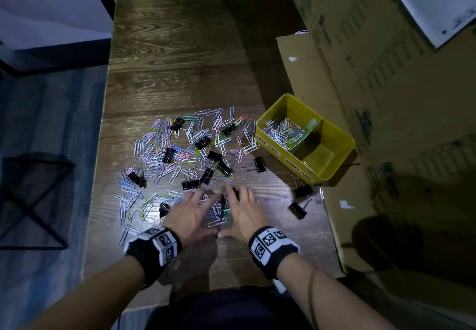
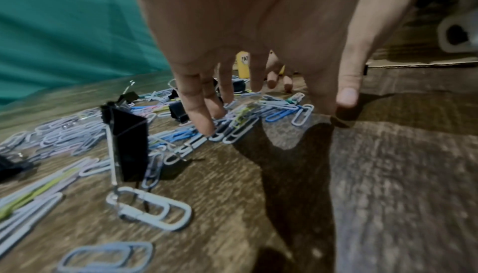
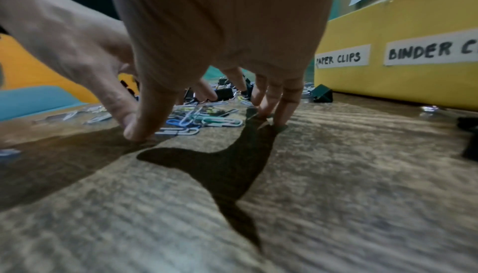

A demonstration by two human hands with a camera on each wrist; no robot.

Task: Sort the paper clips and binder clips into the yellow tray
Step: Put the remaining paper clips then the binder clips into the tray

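Observation:
Many coloured paper clips [image 1: 164, 154] and several black binder clips [image 1: 258, 164] lie scattered on the wooden table [image 1: 180, 46]. The yellow tray [image 1: 334, 159] stands at the right; its far compartment holds paper clips [image 1: 283, 130], the near one looks bare. Labels on its side read "PAPER CLIPS" [image 3: 338, 59] and "BINDER CLIPS". My left hand [image 1: 192, 212] and right hand [image 1: 243, 210] are side by side at the pile's near edge, fingers spread and tips down on the table, cupping a small heap of paper clips [image 1: 219, 212] between them. Neither hand grips anything.
Cardboard boxes [image 1: 386, 85] line the right side behind and beside the tray. Two binder clips [image 1: 298, 202] lie near the tray's front corner. The table's left edge drops to a blue floor with a black wire stand [image 1: 33, 201]. Bare wood stretches beyond the pile.

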